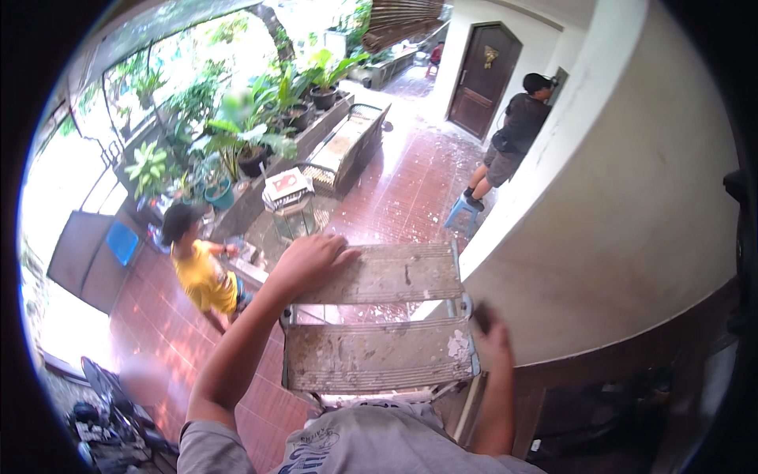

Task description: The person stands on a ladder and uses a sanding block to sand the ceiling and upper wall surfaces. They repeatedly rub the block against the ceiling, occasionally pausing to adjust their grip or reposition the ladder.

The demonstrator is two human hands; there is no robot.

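Right in front of my body stands a stepladder [379,355] with two wide, paint-spattered treads, the upper one [407,272] a little farther off. My left hand [320,259] is closed over the far left corner of that upper tread, fingers bent over its edge. Beside the ladder's right rail, close to the wall, is my right hand [493,332]. Motion smears its fingers, and whether it holds anything cannot be made out.
A curved plastered wall [600,213] rises close on the right. Below left, a person in a yellow shirt [207,276] stands on the red tile floor [268,426]. Farther off, another person [517,130] stands on a blue stool [462,212]. Potted plants [253,154] line a planter; a motorcycle [110,426] is lower left.
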